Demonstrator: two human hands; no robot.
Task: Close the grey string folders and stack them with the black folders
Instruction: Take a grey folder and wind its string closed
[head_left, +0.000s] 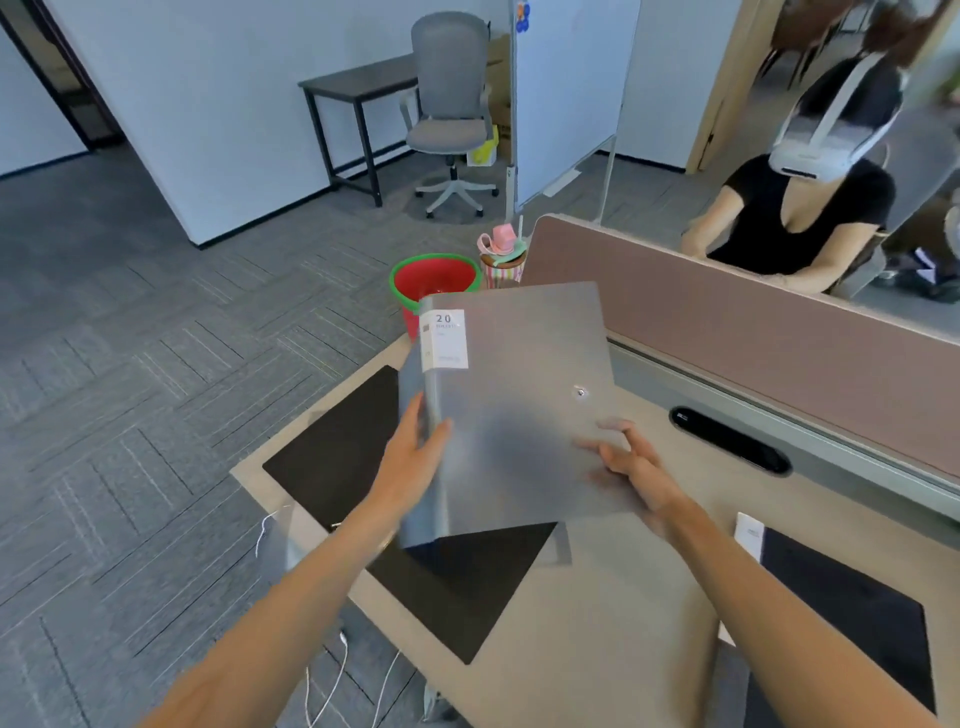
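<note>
— How are your hands set?
— Both arms reach forward. My left hand (415, 447) grips the spine edge of the grey string folder (519, 405), thumb on the front and fingers (410, 415) curled round behind. My right hand (631, 465) steadies its lower right corner, fingers spread loosely on the cover, not clamped.
— Where is the folder?
— Lifted off the worktop (613, 597), tilted, above a black folder (457, 587).
— Any writing?
— A white label (443, 340) at its top left reads "20"; the smaller print is blurred.
— How many folders?
— One grey, and two black ones visible: the second black folder (852, 603) lies at my right.
</note>
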